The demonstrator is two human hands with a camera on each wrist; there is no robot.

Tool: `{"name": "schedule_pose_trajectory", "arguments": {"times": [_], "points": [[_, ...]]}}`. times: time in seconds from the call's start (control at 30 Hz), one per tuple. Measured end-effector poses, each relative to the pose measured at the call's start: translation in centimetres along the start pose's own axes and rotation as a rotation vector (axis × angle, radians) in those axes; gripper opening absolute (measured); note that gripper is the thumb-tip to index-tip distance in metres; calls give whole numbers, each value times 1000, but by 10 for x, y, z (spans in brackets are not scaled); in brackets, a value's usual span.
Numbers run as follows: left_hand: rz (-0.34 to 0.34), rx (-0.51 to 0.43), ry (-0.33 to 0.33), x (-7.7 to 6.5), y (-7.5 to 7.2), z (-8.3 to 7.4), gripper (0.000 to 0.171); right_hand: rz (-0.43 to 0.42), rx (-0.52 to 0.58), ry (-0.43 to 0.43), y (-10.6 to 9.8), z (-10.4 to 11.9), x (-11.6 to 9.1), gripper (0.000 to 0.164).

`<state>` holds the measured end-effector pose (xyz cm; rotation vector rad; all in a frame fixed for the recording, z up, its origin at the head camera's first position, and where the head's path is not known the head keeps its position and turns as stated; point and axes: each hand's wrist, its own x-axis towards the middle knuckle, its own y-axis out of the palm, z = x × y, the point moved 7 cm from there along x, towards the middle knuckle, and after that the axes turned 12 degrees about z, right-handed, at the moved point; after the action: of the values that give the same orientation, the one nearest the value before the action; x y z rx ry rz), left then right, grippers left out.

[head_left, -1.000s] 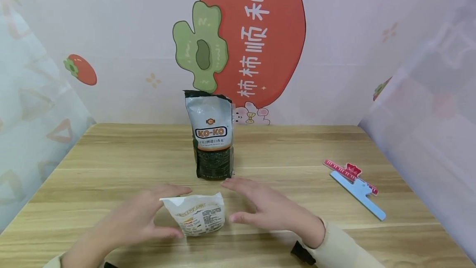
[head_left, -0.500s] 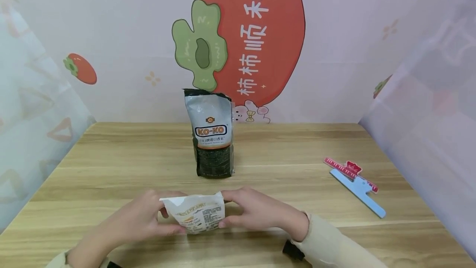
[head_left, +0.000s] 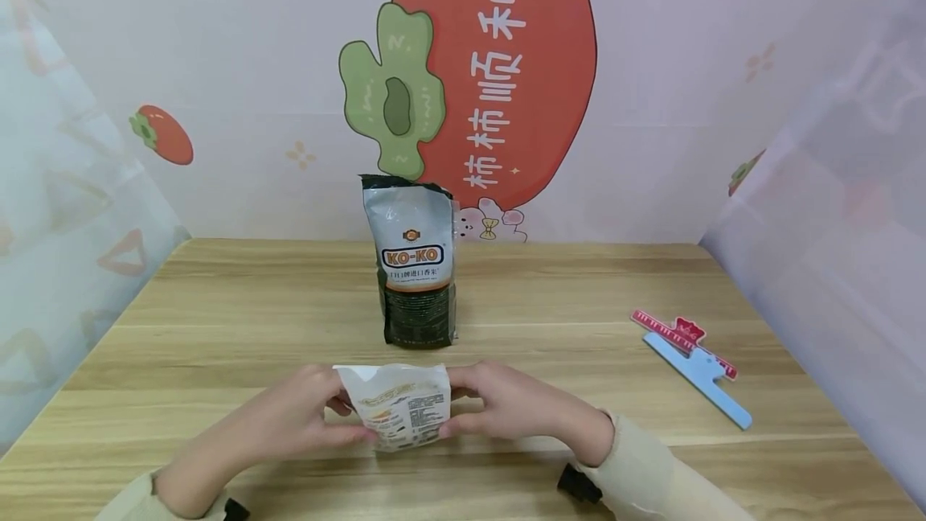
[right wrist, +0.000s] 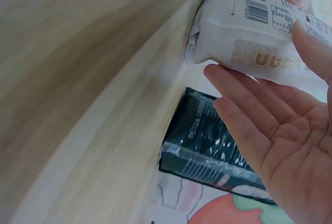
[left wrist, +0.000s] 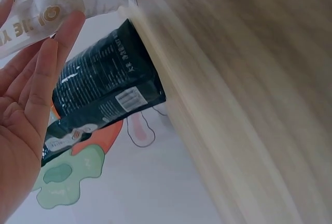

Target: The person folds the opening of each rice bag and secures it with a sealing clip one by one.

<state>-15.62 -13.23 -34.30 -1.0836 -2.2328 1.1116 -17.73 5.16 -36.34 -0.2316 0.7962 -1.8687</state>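
Note:
A small white printed packet stands on the near middle of the table, its flared top edge up. My left hand grips its left side, thumb at the front face and fingers behind. From the other side my right hand holds it the same way, thumb near the lower right corner. In the right wrist view a barcode shows on the packet, and its folded bottom is at the tabletop. Several fingers of the left hand extend along the packet's back in the left wrist view.
A taller black and silver KO-KO rice bag stands upright just beyond the packet. To the right, a red bag clip and a light blue one lie overlapping on the wooden table. A patterned backdrop rises behind.
Both hands have closed in from beside the white packet and now hold it. The packet has shifted slightly right and a little away from me. The rice bag and clips stay put.

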Motion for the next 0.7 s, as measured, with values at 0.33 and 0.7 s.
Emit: {"name": "schedule_pose_trajectory", "arguments": {"times": [0.33,0.7], "points": [[64,-90,-31,23,6,-1,41,-32,55,33,-8,-12,-20,38],[111,-136,11,51,14,-13,39,-57,32,50,-14,-19,-48,38]]}}
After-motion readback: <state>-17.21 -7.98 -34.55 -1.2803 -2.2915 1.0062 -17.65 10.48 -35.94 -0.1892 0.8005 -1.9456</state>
